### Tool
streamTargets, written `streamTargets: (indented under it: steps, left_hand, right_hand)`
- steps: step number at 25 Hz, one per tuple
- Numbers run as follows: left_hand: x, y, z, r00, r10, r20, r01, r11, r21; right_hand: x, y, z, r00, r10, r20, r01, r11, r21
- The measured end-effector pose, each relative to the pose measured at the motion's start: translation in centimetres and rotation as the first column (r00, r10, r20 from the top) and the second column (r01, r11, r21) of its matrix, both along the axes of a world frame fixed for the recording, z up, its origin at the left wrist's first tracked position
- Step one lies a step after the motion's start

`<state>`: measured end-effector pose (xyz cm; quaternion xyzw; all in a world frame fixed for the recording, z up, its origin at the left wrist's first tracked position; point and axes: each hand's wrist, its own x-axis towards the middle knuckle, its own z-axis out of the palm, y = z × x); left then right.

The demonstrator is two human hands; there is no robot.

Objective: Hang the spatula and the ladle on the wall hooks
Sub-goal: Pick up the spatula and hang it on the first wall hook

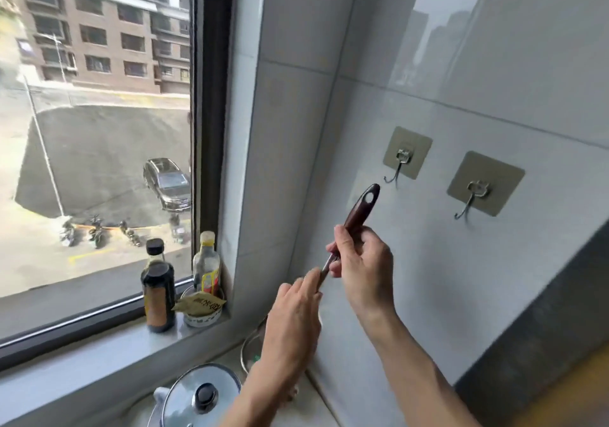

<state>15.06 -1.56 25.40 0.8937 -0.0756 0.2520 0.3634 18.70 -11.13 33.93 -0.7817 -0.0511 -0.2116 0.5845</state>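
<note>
A utensil with a dark reddish-brown handle points up at the white tiled wall; its head is hidden behind my hands, so I cannot tell whether it is the spatula or the ladle. My right hand grips the handle's lower part. My left hand pinches the metal shaft just below. The hole at the handle's tip is just below and left of the left hook. The right hook is bare, and so is the left one.
On the windowsill stand a dark sauce bottle, a clear bottle and a small bowl holding a packet. A pot with a glass lid sits below, with another lid behind my left wrist. A dark cabinet side stands at right.
</note>
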Motion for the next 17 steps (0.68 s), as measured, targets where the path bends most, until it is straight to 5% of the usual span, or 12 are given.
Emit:
streamTargets:
  steps: [6,17]
  left_hand:
    - [3.3,-2.0,3.0,0.996,-0.052,-0.067,0.044,0.993,-0.109]
    - [7.1,-4.6,1.2,0.984,-0.078,-0.158,0.050,0.984,-0.174]
  right_hand:
    - [3.8,-1.5,2.6,0.988,-0.152,-0.011,0.150,0.983,-0.106]
    - [6.5,-3.5,1.3,0.980,-0.197,-0.034,0.182,0.951,-0.249]
